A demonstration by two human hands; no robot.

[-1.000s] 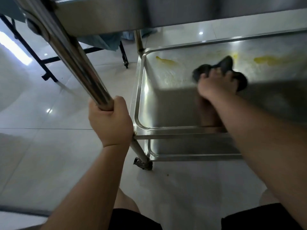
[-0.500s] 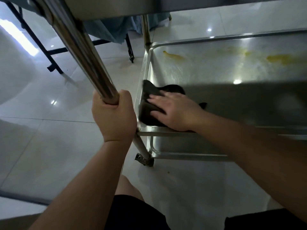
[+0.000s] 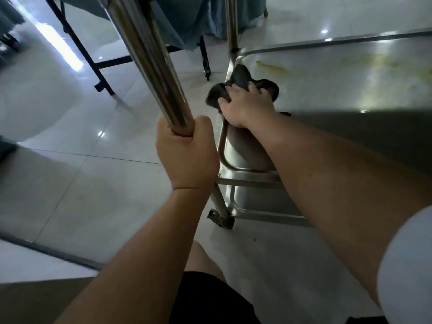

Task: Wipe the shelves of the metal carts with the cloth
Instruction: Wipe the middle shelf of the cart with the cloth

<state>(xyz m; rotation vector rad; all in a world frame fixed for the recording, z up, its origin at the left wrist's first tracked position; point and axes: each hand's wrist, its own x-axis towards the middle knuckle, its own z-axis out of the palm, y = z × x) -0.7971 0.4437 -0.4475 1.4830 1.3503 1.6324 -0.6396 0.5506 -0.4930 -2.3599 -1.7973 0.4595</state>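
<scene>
A steel cart stands in front of me. Its lower shelf [image 3: 350,76] is a shiny tray with yellow smears [image 3: 273,67] near the far edge. A dark cloth [image 3: 240,77] lies bunched at the shelf's far left corner, partly draped over the rim. My right hand [image 3: 245,105] presses on the cloth with fingers spread over it. My left hand [image 3: 187,153] grips the cart's upright steel post [image 3: 149,59] at the near left corner. The near part of the shelf is in shadow.
A caster wheel [image 3: 222,219] sits at the foot of the post on the glossy tiled floor [image 3: 70,160]. A black-framed stand [image 3: 98,64] draped with blue fabric [image 3: 187,24] stands behind the cart. My knee and dark shorts [image 3: 205,295] are at the bottom.
My right hand has slid the cloth from the shelf's near left corner to its far left corner. My left hand has kept its grip on the post.
</scene>
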